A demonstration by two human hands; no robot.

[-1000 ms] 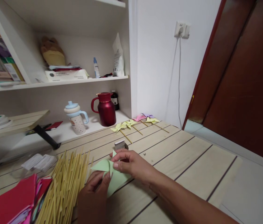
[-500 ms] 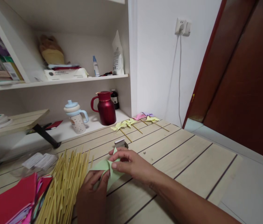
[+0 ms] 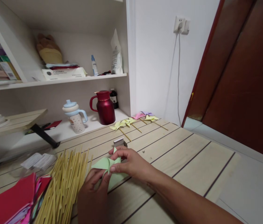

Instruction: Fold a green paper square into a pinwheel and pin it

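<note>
Pale green paper (image 3: 117, 179), its flaps curled in toward the middle like a pinwheel, is held between both hands above the wooden table. My left hand (image 3: 95, 183) pinches it from the left, thumb and fingers closed near the centre. From the right, my right hand (image 3: 128, 163) grips the centre and an upper flap, its thumb pressed close to the left thumb. Just beyond the fingers is a small open box (image 3: 119, 142). Left of my left hand lies a large heap of thin bamboo sticks (image 3: 64, 183).
Finished yellow pinwheels (image 3: 129, 122) and a pink pinwheel (image 3: 138, 116) lie at the table's back edge. Red paper sheets (image 3: 10, 196) are stacked at front left, near a clear plastic bag (image 3: 38, 163). A red jug (image 3: 105, 109) and a spotted cup (image 3: 76, 119) stand on the shelf.
The green paper has shifted slightly between my hands, its left flap curling further in. My right thumb has moved a little toward the centre. The view has shifted slightly.
</note>
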